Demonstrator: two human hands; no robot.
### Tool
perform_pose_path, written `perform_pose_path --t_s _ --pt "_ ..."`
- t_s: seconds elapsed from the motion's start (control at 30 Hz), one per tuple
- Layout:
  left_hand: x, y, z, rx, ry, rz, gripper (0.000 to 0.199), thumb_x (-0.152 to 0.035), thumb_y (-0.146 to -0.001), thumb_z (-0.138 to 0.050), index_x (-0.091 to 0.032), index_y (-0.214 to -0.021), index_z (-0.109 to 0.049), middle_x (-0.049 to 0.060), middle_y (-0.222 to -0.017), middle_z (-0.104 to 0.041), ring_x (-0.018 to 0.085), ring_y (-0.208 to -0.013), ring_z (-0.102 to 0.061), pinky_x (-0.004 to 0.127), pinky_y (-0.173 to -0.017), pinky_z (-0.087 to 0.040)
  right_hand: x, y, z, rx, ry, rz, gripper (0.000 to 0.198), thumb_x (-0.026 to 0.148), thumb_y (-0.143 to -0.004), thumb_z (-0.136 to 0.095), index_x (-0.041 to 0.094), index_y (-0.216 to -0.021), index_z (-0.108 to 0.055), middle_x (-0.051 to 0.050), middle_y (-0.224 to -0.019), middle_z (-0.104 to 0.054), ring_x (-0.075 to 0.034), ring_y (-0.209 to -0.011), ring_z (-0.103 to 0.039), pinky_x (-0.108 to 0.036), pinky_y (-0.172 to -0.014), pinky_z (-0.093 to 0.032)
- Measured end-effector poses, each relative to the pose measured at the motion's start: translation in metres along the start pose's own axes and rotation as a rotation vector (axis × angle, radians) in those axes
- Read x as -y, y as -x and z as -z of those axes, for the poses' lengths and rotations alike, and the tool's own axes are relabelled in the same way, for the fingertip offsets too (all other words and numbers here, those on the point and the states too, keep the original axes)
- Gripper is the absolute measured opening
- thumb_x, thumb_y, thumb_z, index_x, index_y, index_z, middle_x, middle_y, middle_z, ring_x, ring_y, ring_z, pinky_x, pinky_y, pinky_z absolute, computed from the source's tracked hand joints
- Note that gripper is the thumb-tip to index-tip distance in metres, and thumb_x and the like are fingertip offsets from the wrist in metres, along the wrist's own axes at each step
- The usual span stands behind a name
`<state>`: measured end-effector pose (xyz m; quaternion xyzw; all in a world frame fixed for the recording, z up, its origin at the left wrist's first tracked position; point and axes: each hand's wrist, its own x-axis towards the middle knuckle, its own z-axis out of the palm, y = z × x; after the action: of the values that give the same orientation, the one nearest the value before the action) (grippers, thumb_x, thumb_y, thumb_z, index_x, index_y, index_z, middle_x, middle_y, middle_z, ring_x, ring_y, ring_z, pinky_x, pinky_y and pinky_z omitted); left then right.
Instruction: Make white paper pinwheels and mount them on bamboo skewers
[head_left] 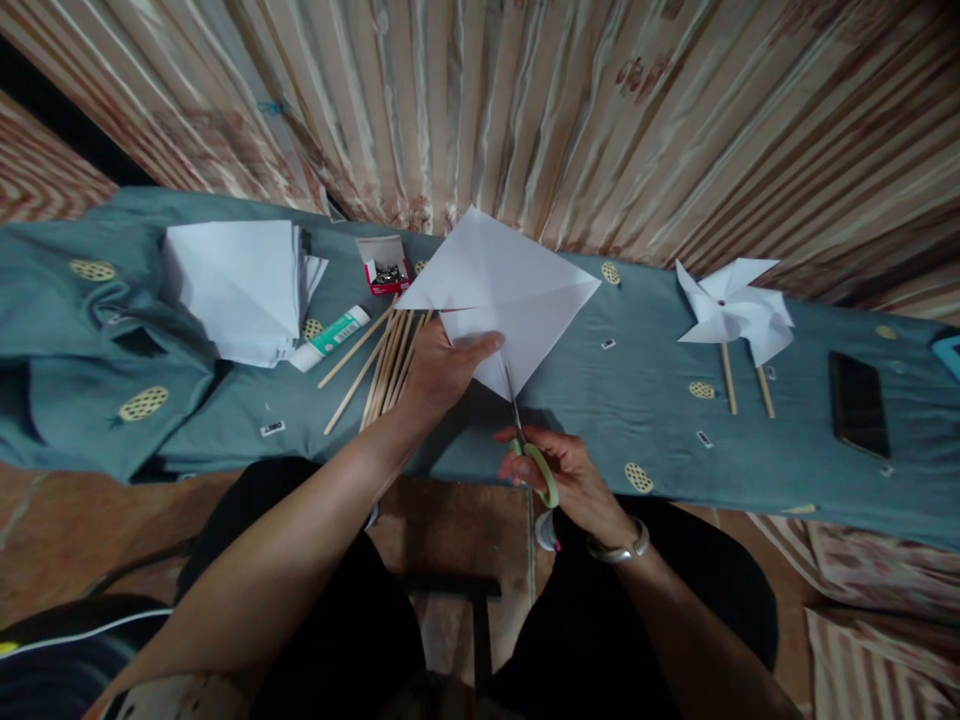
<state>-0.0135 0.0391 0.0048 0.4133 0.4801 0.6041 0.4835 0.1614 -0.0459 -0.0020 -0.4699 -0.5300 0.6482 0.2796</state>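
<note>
A square sheet of white paper with diagonal creases is held up over the table, one corner pointing towards me. A slit runs in from its left corner. My left hand grips the paper's lower left side, thumb on top and the other fingers underneath, out of sight. In my right hand are scissors with light green handles, my fingers through the loops. Their blades meet the near corner of the sheet, along the crease.
Wooden sticks, a glue tube, a red box of small metal pins and stacked white sheets lie left on the green cloth. Right are paper pinwheels on sticks and a phone. A curtain hangs behind.
</note>
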Motion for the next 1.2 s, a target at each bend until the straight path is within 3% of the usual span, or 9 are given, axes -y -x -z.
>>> perform_pose_path --t_s 0.13,0.9,1.2 --pt "0.000 0.001 0.001 -0.004 -0.049 0.011 0.015 -0.028 -0.064 -0.079 -0.019 -0.071 -0.069 0.003 -0.078 -0.073 0.025 -0.084 -0.068 0.038 -0.082 -0.055 -0.001 0.000 -0.001 -0.012 -0.009 -0.008 0.043 0.055 -0.078 -0.072 0.019 -0.102 -0.069 0.000 -0.072 -0.066 -0.012 -0.059 -0.053 -0.024 -0.053 -0.043" --pt "0.001 -0.001 0.001 0.004 -0.066 -0.022 0.013 -0.022 -0.062 -0.079 -0.022 -0.071 -0.070 0.001 -0.073 -0.074 0.022 -0.069 -0.067 0.039 -0.070 -0.057 0.003 0.001 -0.001 -0.002 -0.029 -0.057 0.048 0.056 -0.076 -0.073 0.017 -0.103 -0.067 -0.001 -0.073 -0.066 -0.010 -0.058 -0.051 -0.021 -0.050 -0.041" --pt "0.010 -0.003 0.002 0.013 -0.055 -0.031 0.013 -0.024 -0.063 -0.080 -0.021 -0.071 -0.070 0.002 -0.074 -0.073 0.023 -0.072 -0.068 0.039 -0.071 -0.056 0.003 0.000 -0.003 -0.018 -0.022 -0.023 0.047 0.056 -0.075 -0.074 0.017 -0.100 -0.068 -0.001 -0.070 -0.065 -0.010 -0.057 -0.050 -0.021 -0.050 -0.042"
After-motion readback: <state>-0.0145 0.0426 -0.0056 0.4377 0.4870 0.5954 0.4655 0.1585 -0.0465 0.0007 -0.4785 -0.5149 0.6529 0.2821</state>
